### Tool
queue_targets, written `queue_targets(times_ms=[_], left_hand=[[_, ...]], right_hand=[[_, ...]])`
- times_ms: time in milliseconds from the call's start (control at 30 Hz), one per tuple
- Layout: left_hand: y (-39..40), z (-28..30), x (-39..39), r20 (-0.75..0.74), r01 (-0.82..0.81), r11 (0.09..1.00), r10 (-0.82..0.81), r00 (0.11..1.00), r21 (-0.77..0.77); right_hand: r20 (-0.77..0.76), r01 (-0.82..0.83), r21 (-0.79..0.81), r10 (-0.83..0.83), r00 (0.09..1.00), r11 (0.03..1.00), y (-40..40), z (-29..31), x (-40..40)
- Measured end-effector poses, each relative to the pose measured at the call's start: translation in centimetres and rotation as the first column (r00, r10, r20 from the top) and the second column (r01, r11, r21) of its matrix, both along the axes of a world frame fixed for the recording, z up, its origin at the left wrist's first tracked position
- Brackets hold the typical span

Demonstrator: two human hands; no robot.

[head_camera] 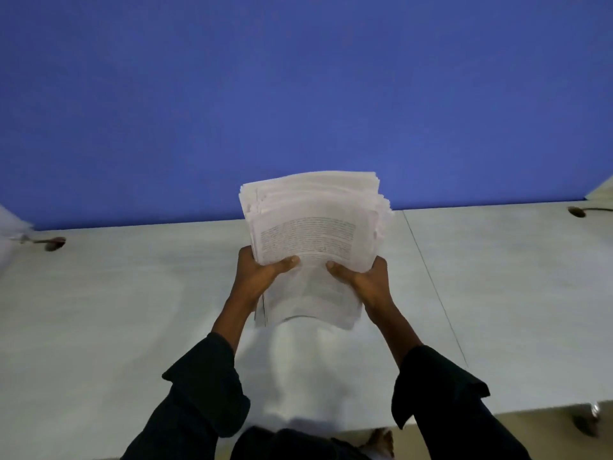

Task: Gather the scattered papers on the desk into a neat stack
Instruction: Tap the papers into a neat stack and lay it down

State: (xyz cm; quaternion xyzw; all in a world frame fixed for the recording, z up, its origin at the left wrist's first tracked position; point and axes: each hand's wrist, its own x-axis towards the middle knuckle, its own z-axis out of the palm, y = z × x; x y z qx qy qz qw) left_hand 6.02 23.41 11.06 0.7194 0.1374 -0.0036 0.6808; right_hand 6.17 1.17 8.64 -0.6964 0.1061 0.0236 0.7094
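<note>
While the pale worktop [132, 310] ran the full width of the view beneath a blue partition [298, 78], the paper stack [315, 234] was held above its middle, clear of the surface so far as the single view allowed. The stack appeared thick, many sheets deep, and was judged moderately heavy as a bundle yet limp sheet by sheet: its upper portion bowed away from the person, and the far edges were stepped and uneven, not flush. Loose sheets of this kind were judged slippery against one another and liable to fan or slide out if the grip loosened.

The left hand [262, 277] gripped the left edge of the stack, thumb laid across the printed top sheet. The right hand [365, 280] gripped the right edge in the same manner. The remaining fingers of both hands were hidden behind the paper.

Holding at both side edges near the lower half suited a bundle this soft. Squaring was judged to call for tapping one edge on the worktop. Dark sleeves [205, 386] covered both forearms.
</note>
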Motion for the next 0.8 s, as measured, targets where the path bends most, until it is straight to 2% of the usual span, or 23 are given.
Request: queue_targets(times_ms=[67,167,333,500,567,633,700,800], left_hand=[[1.8,-0.1,-1.3,0.031,-0.052,0.999,0.052,0.998,-0.006],[3.0,-1.0,-3.0,0.102,-0.218,0.974,0.223,0.969,-0.061],[1.3,-0.9,-4.5,0.319,-0.463,0.87,0.492,0.81,-0.168],[0.5,-0.9,-4.8,0.312,-0.631,0.757,0.648,0.694,-0.169],[0.8,-1.2,-4.5,0.282,-0.651,0.742,0.667,0.69,-0.162],[0.9,-0.9,-4.2,0.299,-0.652,0.744,0.661,0.689,-0.144],[1.2,-0.5,-3.7,0.315,-0.688,0.71,0.695,0.647,-0.153],[1.6,-0.6,-3.6,0.334,-0.671,0.733,0.663,0.67,-0.11]], right_hand=[[0.02,-0.002,0.003,0.002,1.0,1.0,1.5,-0.4,-0.9],[0.112,0.028,-0.001,-0.028,0.993,1.0,3.9,-1.5,-2.7],[0.232,0.336,0.063,-0.341,0.911,0.94,7.8,-0.5,-4.1],[0.348,0.548,0.061,-0.532,0.772,0.834,8.4,1.4,-3.0],[0.335,0.558,0.083,-0.55,0.765,0.826,8.6,1.5,-2.9],[0.332,0.501,0.057,-0.49,0.806,0.863,8.9,1.5,-2.9],[0.362,0.473,0.027,-0.45,0.817,0.881,9.1,1.5,-2.9],[0.342,0.484,0.032,-0.465,0.817,0.874,9.0,1.5,-2.8]])
